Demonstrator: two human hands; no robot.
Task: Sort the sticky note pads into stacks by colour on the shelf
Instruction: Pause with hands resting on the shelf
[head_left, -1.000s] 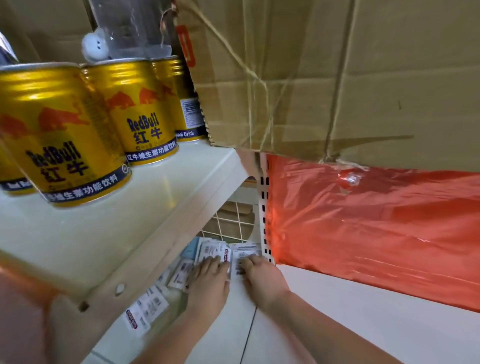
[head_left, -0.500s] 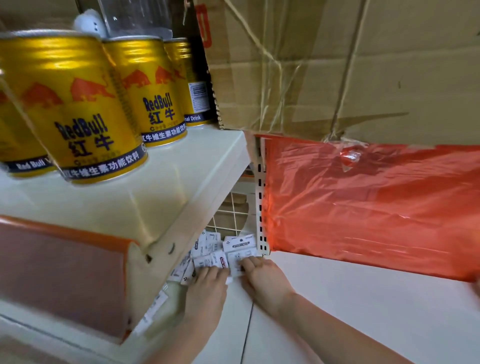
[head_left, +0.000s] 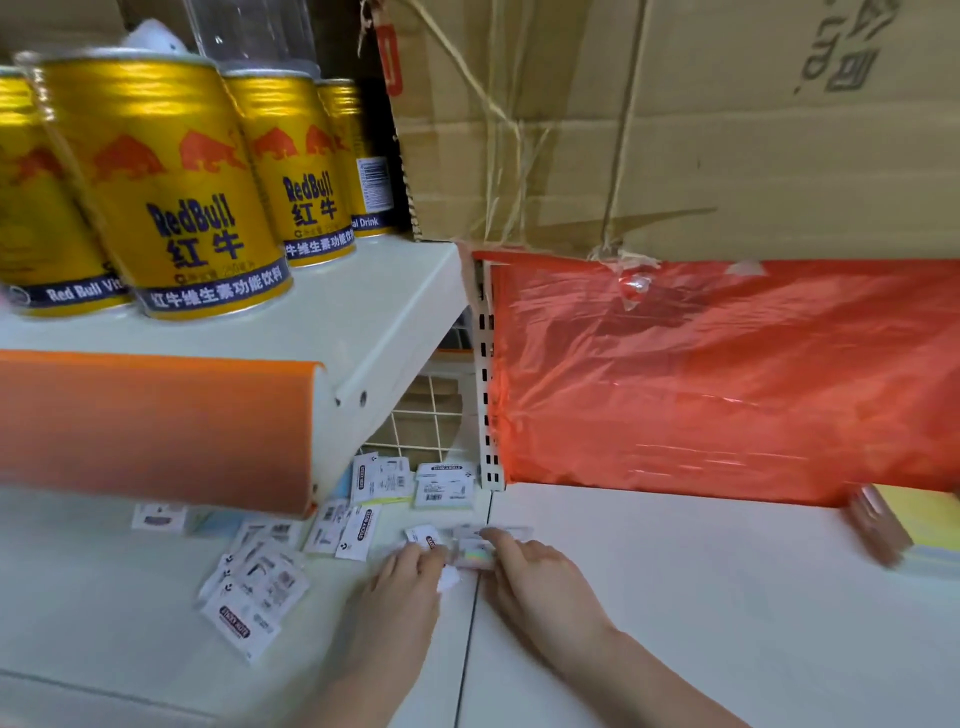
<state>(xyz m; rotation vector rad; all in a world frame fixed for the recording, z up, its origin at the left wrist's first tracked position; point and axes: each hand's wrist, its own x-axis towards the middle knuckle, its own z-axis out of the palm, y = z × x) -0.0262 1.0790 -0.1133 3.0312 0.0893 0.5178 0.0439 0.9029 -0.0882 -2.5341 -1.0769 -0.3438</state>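
Observation:
Several wrapped sticky note pads lie scattered on the white lower shelf (head_left: 675, 613), each with a white label. One loose group of pads (head_left: 254, 592) is at the left, and two greenish pads (head_left: 445, 484) lie by the back grid. My left hand (head_left: 400, 582) pinches a white-labelled pad (head_left: 422, 535) at its fingertips. My right hand (head_left: 535, 577) holds a shiny-wrapped pad (head_left: 474, 555) right beside it. The two hands nearly touch over the seam between the shelf boards. A blurred stack of pads (head_left: 906, 527) with a yellow top stands at the far right.
An upper shelf (head_left: 363, 306) overhangs the left side and bears several gold drink cans (head_left: 171, 197); its orange front strip (head_left: 150, 426) hides part of the pads. A red plastic sheet (head_left: 727, 379) and a cardboard box (head_left: 675, 130) close off the back right.
Both hands have drawn back from the rear corner toward me, bringing pads with them. The camera has dropped, so more scattered pads and the stack at the right show.

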